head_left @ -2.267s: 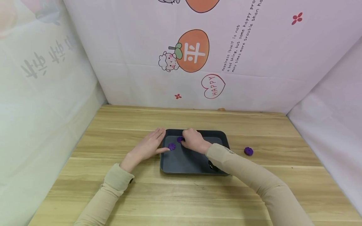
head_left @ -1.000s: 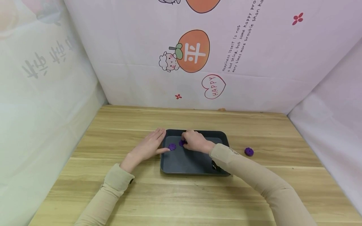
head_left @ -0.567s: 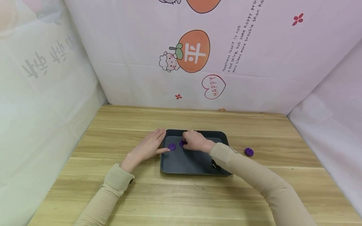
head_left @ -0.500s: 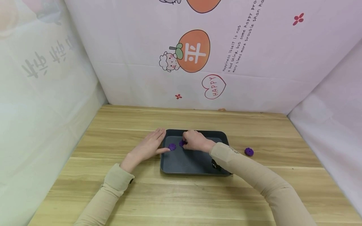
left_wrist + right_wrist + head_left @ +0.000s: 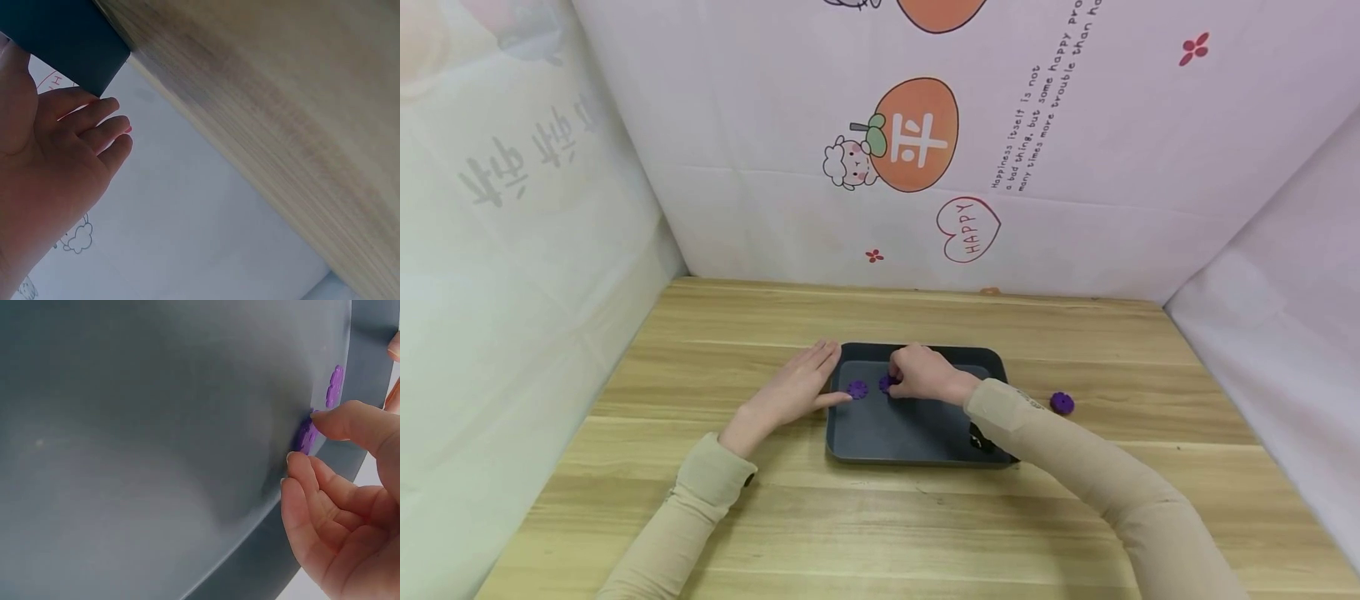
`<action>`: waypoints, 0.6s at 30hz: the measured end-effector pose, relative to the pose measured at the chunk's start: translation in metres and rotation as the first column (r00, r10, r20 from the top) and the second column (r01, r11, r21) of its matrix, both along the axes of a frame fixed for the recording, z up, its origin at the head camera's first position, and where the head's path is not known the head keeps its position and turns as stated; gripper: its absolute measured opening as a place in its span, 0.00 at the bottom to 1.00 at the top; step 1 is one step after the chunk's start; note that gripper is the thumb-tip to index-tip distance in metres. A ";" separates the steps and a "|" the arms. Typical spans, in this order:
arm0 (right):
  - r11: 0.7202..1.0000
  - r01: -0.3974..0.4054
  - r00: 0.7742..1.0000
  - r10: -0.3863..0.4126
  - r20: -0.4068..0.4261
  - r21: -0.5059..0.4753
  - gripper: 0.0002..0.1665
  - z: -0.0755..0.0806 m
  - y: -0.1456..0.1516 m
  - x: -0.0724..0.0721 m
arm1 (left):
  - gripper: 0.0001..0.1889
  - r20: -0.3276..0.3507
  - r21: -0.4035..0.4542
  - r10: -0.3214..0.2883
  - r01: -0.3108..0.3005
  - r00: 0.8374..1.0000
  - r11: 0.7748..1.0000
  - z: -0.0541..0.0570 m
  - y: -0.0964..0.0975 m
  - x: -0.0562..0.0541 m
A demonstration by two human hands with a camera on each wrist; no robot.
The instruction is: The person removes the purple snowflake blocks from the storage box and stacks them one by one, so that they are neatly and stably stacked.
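Note:
A dark grey rectangular tray (image 5: 891, 437) lies on the wooden table. Inside it my right hand (image 5: 927, 375) pinches a purple flower-shaped disc (image 5: 305, 437) between thumb and fingertips, down at the tray floor. A second purple disc (image 5: 857, 390) lies just left of it, near the tray's left wall. My left hand (image 5: 796, 385) rests along the tray's left edge with fingers straight; its thumb reaches over the rim close to that second disc. The left wrist view shows the left palm beside the tray's corner. Right fingers partly cover the pinched disc in the head view.
A third purple flower-shaped disc (image 5: 1062, 403) lies on the table (image 5: 760, 533) to the right of the tray, beyond the right forearm. White printed cloth (image 5: 760, 225) stands behind the table, with more white cloth on both sides.
My right hand, with the disc in its pinch, has shifted slightly right and nearer, away from the tray's far wall. My left hand and the other two discs stay in place.

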State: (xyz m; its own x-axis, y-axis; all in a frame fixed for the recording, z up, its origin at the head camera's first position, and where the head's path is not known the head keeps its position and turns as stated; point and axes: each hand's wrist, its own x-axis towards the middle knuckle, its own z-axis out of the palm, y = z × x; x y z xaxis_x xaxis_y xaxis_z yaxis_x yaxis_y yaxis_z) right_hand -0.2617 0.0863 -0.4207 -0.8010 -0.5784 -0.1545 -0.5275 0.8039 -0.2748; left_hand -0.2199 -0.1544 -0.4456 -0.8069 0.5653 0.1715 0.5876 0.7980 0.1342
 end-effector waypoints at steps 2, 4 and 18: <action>1.000 0.000 1.000 0.000 -0.001 -0.011 0.16 0.001 0.004 0.001 | 0.43 0.004 0.003 0.001 -0.001 1.000 1.000 0.000 0.001 0.000; 1.000 0.000 1.000 0.000 -0.003 -0.023 0.16 0.003 0.009 0.002 | 0.43 0.002 0.002 0.000 0.000 1.000 1.000 0.001 0.001 0.001; 0.995 0.064 0.998 -0.064 0.004 -0.082 0.16 0.014 0.043 0.008 | 0.43 -0.010 -0.004 -0.005 0.005 1.000 1.000 0.001 0.001 0.001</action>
State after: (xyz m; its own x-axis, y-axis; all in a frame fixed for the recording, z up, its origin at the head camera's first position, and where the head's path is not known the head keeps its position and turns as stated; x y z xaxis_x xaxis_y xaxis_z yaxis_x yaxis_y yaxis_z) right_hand -0.2541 0.1289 -0.4071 -0.8368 -0.5364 -0.1096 -0.4751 0.8109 -0.3415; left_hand -0.2184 -0.1538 -0.4451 -0.8026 0.5697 0.1770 0.5925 0.7958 0.1255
